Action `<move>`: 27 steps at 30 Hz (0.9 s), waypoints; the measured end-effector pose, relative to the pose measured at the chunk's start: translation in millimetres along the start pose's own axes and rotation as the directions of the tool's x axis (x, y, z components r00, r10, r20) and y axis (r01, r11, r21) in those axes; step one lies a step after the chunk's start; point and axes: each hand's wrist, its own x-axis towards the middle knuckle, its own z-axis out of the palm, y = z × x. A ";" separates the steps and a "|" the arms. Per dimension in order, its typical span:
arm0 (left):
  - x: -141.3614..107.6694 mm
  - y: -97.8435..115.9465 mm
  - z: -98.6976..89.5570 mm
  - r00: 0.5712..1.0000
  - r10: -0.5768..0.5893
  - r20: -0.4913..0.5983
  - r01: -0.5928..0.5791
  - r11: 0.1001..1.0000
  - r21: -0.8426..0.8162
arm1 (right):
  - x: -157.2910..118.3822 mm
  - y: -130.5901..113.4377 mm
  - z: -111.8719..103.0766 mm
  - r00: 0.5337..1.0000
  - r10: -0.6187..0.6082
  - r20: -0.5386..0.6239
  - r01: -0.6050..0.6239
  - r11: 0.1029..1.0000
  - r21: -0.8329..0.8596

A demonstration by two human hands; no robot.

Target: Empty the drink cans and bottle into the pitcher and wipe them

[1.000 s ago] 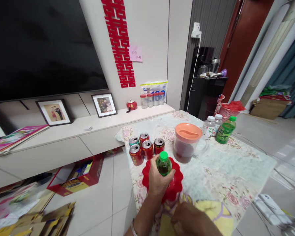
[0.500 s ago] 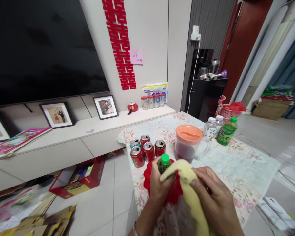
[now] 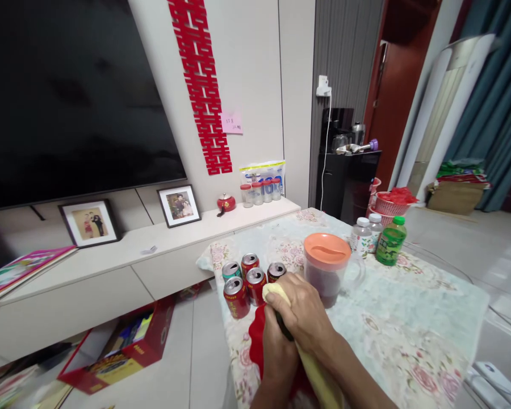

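My left hand [image 3: 277, 351] is wrapped round a bottle [image 3: 284, 328], of which just a dark green sliver shows between my hands. Over the bottle's top my right hand [image 3: 302, 309] clasps a pale yellow cloth [image 3: 315, 372], whose long end hangs toward me. The bottle's cap is hidden under cloth and fingers. Below my hands lies a red scalloped dish [image 3: 258, 332], mostly covered by my arms. Several opened drink cans [image 3: 237, 301] stand just left of and beyond my hands. A clear pitcher [image 3: 327, 278] with an orange lid is close by on the right.
A floral tablecloth [image 3: 392, 318] covers the table. Two white-capped bottles [image 3: 360, 238] and a green-capped bottle [image 3: 390, 244] stand at its back right. Behind runs a white cabinet [image 3: 170, 244] with framed photos and red-lidded jars. An open red box [image 3: 123, 346] sits on the floor.
My right hand has moved left with the yellow cloth and now closes over the bottle's green cap, which showed before. The view has tilted slightly upward and to the right.
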 end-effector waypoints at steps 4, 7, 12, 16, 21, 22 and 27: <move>-4.3 1.8 -5.6 0.994 -0.057 0.089 0.056 0.998 0.008 | 10.3 7.4 -6.7 0.986 0.093 0.137 -0.140 0.910 0.390; -5.4 -0.2 -7.3 0.994 -0.051 0.094 0.053 0.998 -0.015 | 10.4 18.5 -8.2 0.953 0.090 0.290 -0.274 0.666 0.693; -6.3 0.0 -13.4 0.975 -0.018 0.222 0.038 0.996 -0.087 | 5.0 33.3 0.3 0.936 0.146 0.319 -0.348 0.511 0.786; -8.8 1.2 -18.6 0.971 -0.008 0.238 0.042 0.989 -0.139 | -1.2 42.0 13.1 0.925 0.240 0.294 -0.373 0.426 0.824; -12.5 4.8 -18.6 0.981 0.013 0.196 0.020 0.986 -0.166 | -17.4 58.4 29.5 0.897 0.354 0.263 -0.392 0.366 0.844; -13.0 5.7 -18.7 0.981 0.019 0.194 0.013 0.986 -0.166 | -21.0 62.4 32.9 0.883 0.391 0.258 -0.405 0.361 0.840; -12.3 5.8 -19.4 0.985 0.074 0.156 -0.047 0.984 -0.175 | -35.7 79.7 49.2 0.831 0.520 0.198 -0.446 0.409 0.796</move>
